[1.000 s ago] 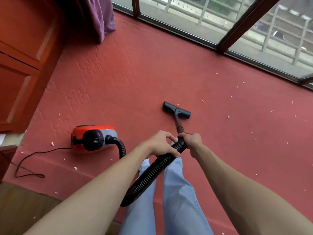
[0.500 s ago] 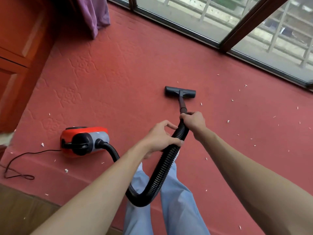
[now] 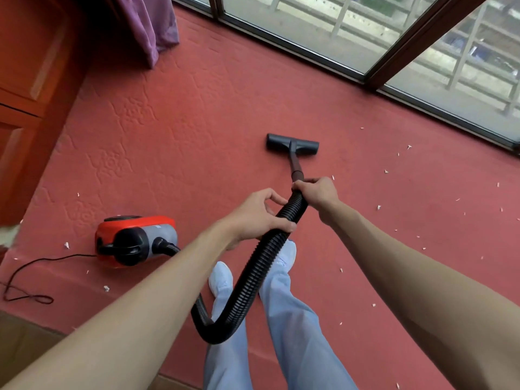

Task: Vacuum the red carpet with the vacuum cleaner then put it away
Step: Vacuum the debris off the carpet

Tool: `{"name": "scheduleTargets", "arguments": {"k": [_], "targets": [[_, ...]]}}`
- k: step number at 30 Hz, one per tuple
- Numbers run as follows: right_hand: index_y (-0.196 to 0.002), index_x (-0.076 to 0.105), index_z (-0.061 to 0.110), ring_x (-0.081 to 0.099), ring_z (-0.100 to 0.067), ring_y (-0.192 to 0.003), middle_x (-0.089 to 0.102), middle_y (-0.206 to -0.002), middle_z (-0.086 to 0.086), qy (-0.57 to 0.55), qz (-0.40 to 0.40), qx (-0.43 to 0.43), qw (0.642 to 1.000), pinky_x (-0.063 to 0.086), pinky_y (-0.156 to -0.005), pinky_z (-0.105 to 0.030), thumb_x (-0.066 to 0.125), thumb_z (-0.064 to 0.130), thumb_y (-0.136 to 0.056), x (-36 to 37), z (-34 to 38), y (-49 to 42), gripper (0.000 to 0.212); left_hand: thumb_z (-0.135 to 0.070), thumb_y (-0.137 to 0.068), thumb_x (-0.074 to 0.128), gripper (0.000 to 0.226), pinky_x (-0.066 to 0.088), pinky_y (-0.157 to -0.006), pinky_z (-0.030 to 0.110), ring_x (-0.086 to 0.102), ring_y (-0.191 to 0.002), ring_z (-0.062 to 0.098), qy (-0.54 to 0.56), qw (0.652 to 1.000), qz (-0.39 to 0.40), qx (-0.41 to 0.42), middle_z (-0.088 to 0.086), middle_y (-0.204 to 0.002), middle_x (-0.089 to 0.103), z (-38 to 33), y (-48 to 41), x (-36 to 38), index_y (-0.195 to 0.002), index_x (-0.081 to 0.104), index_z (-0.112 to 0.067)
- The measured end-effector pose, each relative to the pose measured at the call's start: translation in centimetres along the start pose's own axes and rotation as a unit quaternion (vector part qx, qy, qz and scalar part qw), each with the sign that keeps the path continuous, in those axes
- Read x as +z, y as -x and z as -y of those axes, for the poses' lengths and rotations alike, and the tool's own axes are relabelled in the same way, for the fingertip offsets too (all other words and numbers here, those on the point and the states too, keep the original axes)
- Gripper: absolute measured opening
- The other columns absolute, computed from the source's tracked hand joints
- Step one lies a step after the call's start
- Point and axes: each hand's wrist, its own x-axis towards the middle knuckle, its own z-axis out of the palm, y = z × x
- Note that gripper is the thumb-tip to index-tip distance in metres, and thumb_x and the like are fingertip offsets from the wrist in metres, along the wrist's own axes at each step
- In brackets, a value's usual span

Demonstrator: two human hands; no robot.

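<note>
Matt carpet [image 3: 197, 122] among plastic, wood and cloth.
A raised embossed pattern is seen on the carpet; the hose [image 3: 259, 266] is ribbed black plastic, the cleaner body [image 3: 135, 237] glossy red and grey plastic, the nozzle [image 3: 292, 143] matt; the cabinet [image 3: 33, 80] is varnished wood, the curtain [image 3: 152, 23] soft cloth.

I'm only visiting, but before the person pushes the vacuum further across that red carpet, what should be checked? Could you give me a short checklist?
1. Grip: left hand and right hand both hold the black hose: ok.
2. Nozzle sits flat on the red carpet: ok.
3. Hose clear of the feet: it loops in front of the legs, by the white shoes: cannot tell.
4. Power cord lies slack beside the vacuum body: ok.
5. Carpet clean: white scraps lie to the right of the nozzle: not ok.
6. Motor running: cannot tell.
</note>
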Motion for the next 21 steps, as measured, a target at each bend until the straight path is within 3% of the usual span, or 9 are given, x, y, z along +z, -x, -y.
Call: {"name": "scheduleTargets", "arguments": {"k": [3, 7, 10, 13, 17, 21], "targets": [[-0.119, 0.07, 0.013, 0.066, -0.023, -0.103, 0.071, -0.111, -0.008, -0.009, -0.015, -0.012, 1.0, 0.053, -0.088, -0.031, 0.073, 0.029, -0.078, -0.3, 0.6, -2.2, 0.044, -0.03, -0.066, 0.084, 0.052, 0.056, -0.074, 0.041, 0.07, -0.076, 0.027, -0.027, 0.997, -0.065, 0.023, -0.001, -0.073, 0.063, 0.2, -2.2, 2.1, -0.113, 0.061, -0.028], [-0.105, 0.075, 0.013, 0.067, -0.024, -0.091, 0.073, -0.097, -0.007, -0.02, -0.056, -0.02, 0.998, 0.056, -0.083, -0.034, 0.068, 0.025, -0.079, -1.5, 1.1, -2.5, 0.03, -0.03, -0.072, 0.084, 0.048, 0.058, -0.079, 0.042, 0.071, -0.088, 0.027, -0.032, 0.994, -0.09, 0.045, -0.001, -0.08, 0.063, -0.1, -3.3, 3.9, -0.115, 0.063, -0.032], [-0.08, 0.075, 0.015, 0.068, -0.029, -0.081, 0.072, -0.081, -0.006, -0.051, -0.126, -0.008, 0.991, 0.057, -0.078, -0.039, 0.065, 0.029, -0.073, -2.8, 0.9, -0.5, 0.018, -0.02, -0.071, 0.086, 0.046, 0.06, -0.08, 0.039, 0.072, -0.081, 0.025, 0.0, 0.998, -0.036, 0.044, 0.007, -0.089, 0.067, -1.2, -2.3, 3.1, -0.112, 0.068, -0.032], [-0.06, 0.065, 0.02, 0.063, -0.026, -0.074, 0.066, -0.067, 0.002, -0.149, -0.158, 0.034, 0.976, 0.054, -0.074, -0.037, 0.067, 0.028, -0.073, -4.0, -0.4, 2.2, 0.015, -0.012, -0.074, 0.086, 0.048, 0.054, -0.065, 0.023, 0.068, -0.072, 0.011, -0.001, 0.997, 0.059, 0.041, 0.002, -0.092, 0.066, -2.8, -0.4, 1.7, -0.116, 0.07, -0.028], [-0.071, 0.072, 0.019, 0.058, -0.018, -0.07, 0.065, -0.069, 0.003, -0.259, -0.154, 0.087, 0.95, 0.048, -0.072, -0.032, 0.07, 0.023, -0.073, -4.4, -3.5, 4.8, 0.005, -0.011, -0.074, 0.086, 0.046, 0.05, -0.061, 0.023, 0.063, -0.069, 0.008, -0.076, 0.988, 0.128, 0.033, -0.004, -0.09, 0.064, -4.3, 0.6, 0.8, -0.114, 0.073, -0.028], [-0.078, 0.075, 0.012, 0.058, -0.017, -0.069, 0.066, -0.072, -0.001, -0.329, -0.169, 0.138, 0.919, 0.047, -0.069, -0.03, 0.075, 0.021, -0.072, -4.8, -5.7, 4.5, 0.011, -0.012, -0.075, 0.085, 0.045, 0.048, -0.056, 0.019, 0.061, -0.067, 0.008, -0.134, 0.979, 0.146, 0.038, -0.003, -0.086, 0.064, -5.2, 0.0, 2.4, -0.115, 0.072, -0.026]]}}
